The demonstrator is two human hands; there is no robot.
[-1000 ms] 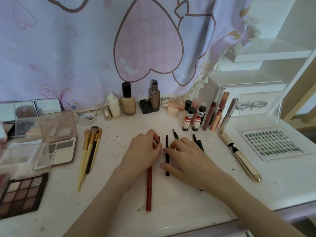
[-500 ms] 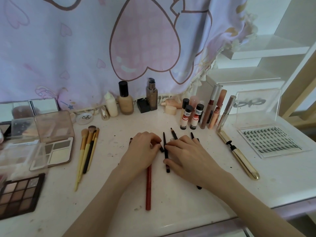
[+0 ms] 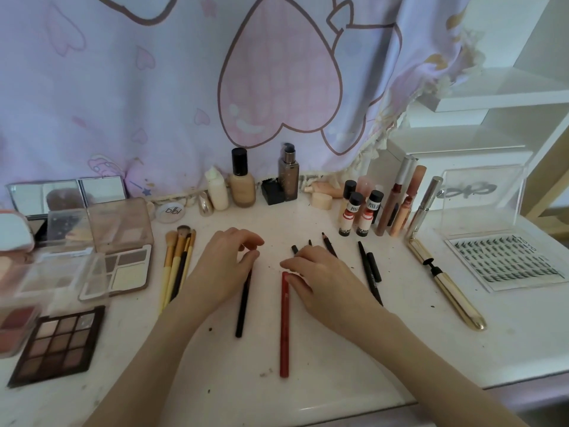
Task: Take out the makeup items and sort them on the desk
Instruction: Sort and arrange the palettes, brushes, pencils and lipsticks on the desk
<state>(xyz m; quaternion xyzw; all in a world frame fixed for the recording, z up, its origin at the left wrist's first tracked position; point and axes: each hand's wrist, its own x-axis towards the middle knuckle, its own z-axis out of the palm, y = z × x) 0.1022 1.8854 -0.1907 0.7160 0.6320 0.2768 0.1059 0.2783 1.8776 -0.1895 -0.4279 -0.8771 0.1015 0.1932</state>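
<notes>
Centrally in the head view, the top of a black pencil (image 3: 243, 303) lying on the white desk (image 3: 338, 380) is pinched by the left hand (image 3: 226, 269). Beside it, the upper end of a red pencil (image 3: 284, 328) is touched by the right hand (image 3: 326, 282), whose fingers are laid loosely over several black pencils (image 3: 329, 245); whether anything is grasped cannot be told

I see a shiny gold metallic tube (image 3: 449, 288) right of the matt red pencil (image 3: 284, 328), a clear glossy plastic lash case (image 3: 483, 192) beyond it, and soft printed cloth (image 3: 154, 87) behind.
</notes>
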